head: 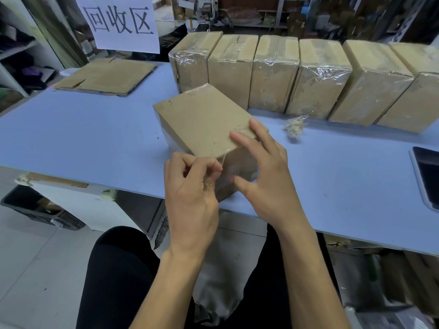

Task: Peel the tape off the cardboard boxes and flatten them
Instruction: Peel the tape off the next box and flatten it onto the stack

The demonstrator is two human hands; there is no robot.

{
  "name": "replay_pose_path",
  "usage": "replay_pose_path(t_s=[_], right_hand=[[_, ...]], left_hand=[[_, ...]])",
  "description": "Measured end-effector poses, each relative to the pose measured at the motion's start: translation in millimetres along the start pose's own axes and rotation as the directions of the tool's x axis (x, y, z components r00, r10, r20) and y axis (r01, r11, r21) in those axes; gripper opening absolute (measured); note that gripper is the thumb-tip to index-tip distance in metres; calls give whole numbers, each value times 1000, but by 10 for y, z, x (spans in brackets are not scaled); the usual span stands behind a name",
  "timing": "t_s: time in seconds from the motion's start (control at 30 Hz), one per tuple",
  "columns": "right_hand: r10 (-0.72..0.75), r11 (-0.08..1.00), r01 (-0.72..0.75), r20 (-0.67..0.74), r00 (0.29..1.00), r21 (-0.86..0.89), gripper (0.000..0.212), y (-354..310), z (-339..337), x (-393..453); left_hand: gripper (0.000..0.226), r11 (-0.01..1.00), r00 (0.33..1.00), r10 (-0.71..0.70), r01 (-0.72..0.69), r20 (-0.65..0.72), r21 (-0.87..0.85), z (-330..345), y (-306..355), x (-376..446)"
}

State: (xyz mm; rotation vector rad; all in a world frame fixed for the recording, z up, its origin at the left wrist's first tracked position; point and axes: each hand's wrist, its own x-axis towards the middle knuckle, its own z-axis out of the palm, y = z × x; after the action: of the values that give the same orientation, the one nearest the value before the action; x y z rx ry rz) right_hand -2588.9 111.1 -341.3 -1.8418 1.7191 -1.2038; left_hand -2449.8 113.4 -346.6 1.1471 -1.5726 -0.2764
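Note:
A taped cardboard box (204, 122) sits tilted at the near edge of the blue table (95, 136). My left hand (192, 193) pinches clear tape (225, 173) at the box's near lower corner, thumb and forefinger together. My right hand (266, 172) rests on the box, fingers spread over its top edge and thumb pressed on the near face. The tape strip itself is barely visible. Several more tape-wrapped boxes (273, 72) stand in a row at the back.
Flattened cardboard (107, 76) lies at the far left under a paper sign (121, 22). A crumpled tape ball (294, 128) sits right of the box. A dark tablet (427, 174) lies at the right edge. A black bin (35, 207) stands on the floor at left.

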Motion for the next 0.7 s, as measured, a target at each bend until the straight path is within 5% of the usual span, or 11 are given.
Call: replay_pose_path(t_s=[0.3, 0.7], right_hand=[[119, 967, -69, -199, 973, 245, 22, -138, 77, -24], [247, 932, -201, -121, 961, 300, 20, -372, 94, 7]], left_hand=[[11, 999, 1000, 9, -9, 21, 41, -35, 22, -50], [20, 1000, 1000, -11, 11, -17, 27, -33, 33, -63]])
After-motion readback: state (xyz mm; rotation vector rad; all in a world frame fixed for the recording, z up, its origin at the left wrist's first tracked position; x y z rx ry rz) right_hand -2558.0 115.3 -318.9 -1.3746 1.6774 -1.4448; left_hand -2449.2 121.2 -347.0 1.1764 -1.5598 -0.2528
